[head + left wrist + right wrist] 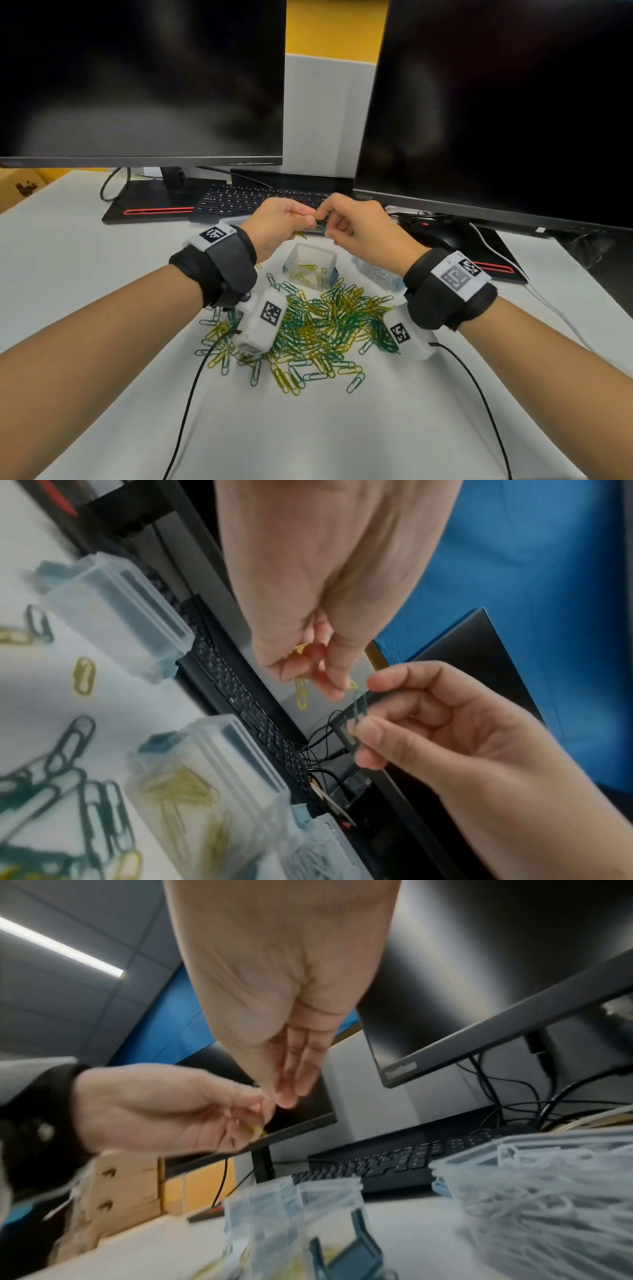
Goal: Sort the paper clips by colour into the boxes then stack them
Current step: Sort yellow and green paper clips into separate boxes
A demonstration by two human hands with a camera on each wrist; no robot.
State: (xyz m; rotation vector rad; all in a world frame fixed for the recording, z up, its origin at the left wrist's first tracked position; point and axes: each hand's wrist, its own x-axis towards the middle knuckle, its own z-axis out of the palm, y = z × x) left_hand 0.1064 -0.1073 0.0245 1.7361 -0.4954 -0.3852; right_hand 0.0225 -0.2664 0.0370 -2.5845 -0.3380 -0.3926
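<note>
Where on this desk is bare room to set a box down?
Bare patches: the near strip of desk before the clip pile, and the left side beside the left hand. Crowded: the pile, the yellow-clip box, and the keyboard behind.

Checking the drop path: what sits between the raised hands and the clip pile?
The open clear box holding yellow clips, seen in the head view.

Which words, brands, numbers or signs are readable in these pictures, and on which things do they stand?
"ThinkVision": on the right monitor's lower bezel, blurred, only roughly legible.
Square black-and-white code markers, no words: on the wrist bands and wrist cameras.
Keyboard key legends: too small to read.
Dark print on the cardboard box: not readable.
Nothing else is legible.
</note>
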